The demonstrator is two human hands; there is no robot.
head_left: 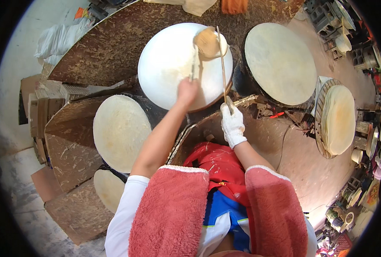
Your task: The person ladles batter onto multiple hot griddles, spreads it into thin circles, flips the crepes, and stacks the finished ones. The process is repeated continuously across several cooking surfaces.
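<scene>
My bare left hand (pixel 187 90) is closed on a pale, thin tool (pixel 194 64) over the large white round surface (pixel 160 64). My right hand (pixel 232 122), in a white knitted glove, grips a long thin wooden stick (pixel 222 64), which reaches up across the right side of that surface. A tan rounded piece (pixel 207 42) lies near the surface's upper right, by both tools; I cannot make out what it is.
Pale round disc surfaces stand at right (pixel 280 62) and left (pixel 122 132), another at lower left (pixel 107 190). A stack of round sheets (pixel 338 120) sits on a slatted tray far right. Crusted brown panels (pixel 75 205) surround them. Cartons (pixel 42 111) stand left, clutter at the right edge.
</scene>
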